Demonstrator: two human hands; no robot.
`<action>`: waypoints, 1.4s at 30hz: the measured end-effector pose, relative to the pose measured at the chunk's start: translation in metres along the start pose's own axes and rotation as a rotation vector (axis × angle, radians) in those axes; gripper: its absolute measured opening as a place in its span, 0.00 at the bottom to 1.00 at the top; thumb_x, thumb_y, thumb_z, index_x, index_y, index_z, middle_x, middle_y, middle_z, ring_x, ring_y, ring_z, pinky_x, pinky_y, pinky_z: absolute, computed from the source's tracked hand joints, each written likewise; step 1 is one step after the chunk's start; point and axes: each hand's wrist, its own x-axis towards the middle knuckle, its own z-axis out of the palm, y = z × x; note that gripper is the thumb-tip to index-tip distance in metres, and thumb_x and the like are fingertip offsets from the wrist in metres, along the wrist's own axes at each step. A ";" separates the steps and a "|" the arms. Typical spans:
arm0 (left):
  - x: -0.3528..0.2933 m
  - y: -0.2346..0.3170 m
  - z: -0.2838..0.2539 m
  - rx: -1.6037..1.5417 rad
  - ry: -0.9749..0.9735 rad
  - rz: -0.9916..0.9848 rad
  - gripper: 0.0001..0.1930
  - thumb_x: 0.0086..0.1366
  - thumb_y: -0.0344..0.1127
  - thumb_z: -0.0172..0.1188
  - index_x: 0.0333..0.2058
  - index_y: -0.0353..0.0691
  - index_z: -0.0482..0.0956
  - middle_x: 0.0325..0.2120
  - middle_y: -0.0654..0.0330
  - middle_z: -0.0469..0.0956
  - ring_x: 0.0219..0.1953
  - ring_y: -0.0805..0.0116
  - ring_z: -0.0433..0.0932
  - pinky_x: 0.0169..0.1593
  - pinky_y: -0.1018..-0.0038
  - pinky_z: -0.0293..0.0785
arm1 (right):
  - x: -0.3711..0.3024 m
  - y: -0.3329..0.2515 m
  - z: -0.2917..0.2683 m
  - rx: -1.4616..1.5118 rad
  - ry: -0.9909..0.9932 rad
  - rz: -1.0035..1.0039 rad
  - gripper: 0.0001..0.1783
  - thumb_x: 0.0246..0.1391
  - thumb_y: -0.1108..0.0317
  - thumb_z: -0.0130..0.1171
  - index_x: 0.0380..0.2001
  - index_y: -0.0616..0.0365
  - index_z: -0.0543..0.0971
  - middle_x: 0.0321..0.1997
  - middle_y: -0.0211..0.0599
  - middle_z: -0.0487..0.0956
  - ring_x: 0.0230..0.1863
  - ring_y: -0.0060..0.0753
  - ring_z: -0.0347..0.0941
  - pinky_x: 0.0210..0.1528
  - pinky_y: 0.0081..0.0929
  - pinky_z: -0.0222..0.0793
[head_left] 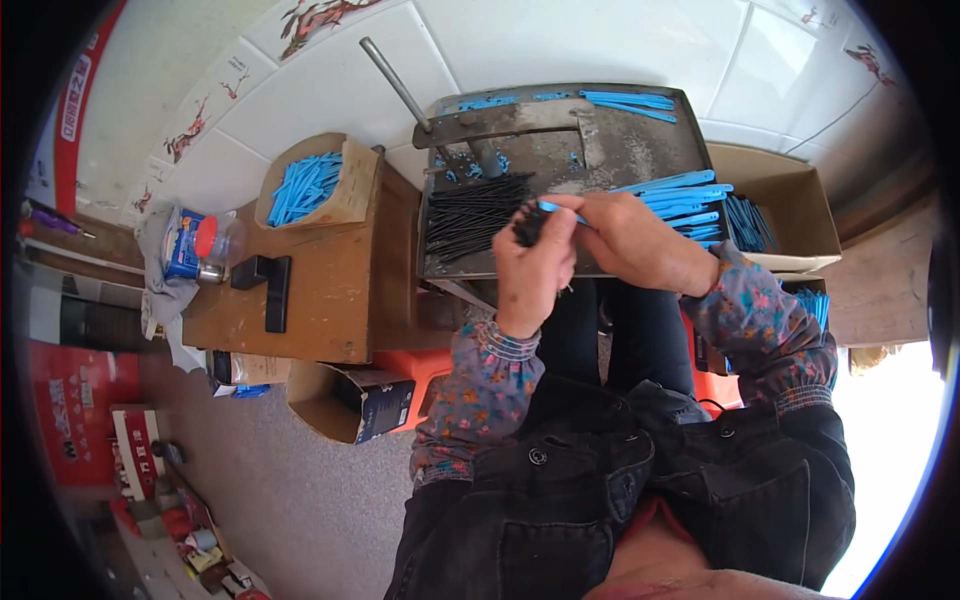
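Over the front edge of a worn metal tray [640, 152], my two hands meet. My left hand [533, 282] is closed around something dark, which looks like ends of thin black rods; the fingers partly hide it. Pinched in my right hand [640, 242] is a slim blue plastic strip, its tip [546, 206] by my left fingertips. A pile of thin black rods [468, 215] lies on the tray beside my left hand. Several blue strips [685, 186] lie behind and to the right of my right hand, and more blue strips [630, 102] rest at the tray's far edge.
A metal post [395, 82] and bar rise at the tray's back left. To the right stands a cardboard box [795, 200] with blue strips. On the left, a wooden cabinet [330, 290] carries a carton of blue pieces [305, 188], a red-lidded jar [222, 238] and a black L-shaped object [272, 285].
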 end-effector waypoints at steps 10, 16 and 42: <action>0.096 0.121 -0.288 -0.341 0.625 0.262 0.14 0.69 0.47 0.50 0.39 0.42 0.68 0.14 0.70 0.49 0.17 0.77 0.51 0.20 0.77 0.50 | -0.002 0.040 -0.053 -0.104 0.027 0.084 0.09 0.52 0.68 0.58 0.33 0.63 0.78 0.26 0.45 0.76 0.26 0.49 0.71 0.32 0.37 0.68; 0.084 0.077 -0.085 -0.024 0.300 0.438 0.16 0.69 0.48 0.49 0.37 0.39 0.69 0.13 0.70 0.55 0.14 0.80 0.56 0.17 0.80 0.54 | 0.040 0.172 -0.058 -0.507 0.068 0.083 0.07 0.50 0.68 0.58 0.31 0.60 0.78 0.33 0.44 0.75 0.37 0.50 0.73 0.40 0.42 0.70; 0.113 -0.045 -0.024 0.357 -0.112 0.255 0.09 0.66 0.29 0.52 0.39 0.30 0.77 0.34 0.56 0.80 0.34 0.69 0.79 0.41 0.73 0.75 | 0.020 0.076 -0.040 0.211 0.036 0.205 0.09 0.56 0.69 0.57 0.33 0.66 0.77 0.23 0.38 0.72 0.24 0.25 0.66 0.27 0.28 0.64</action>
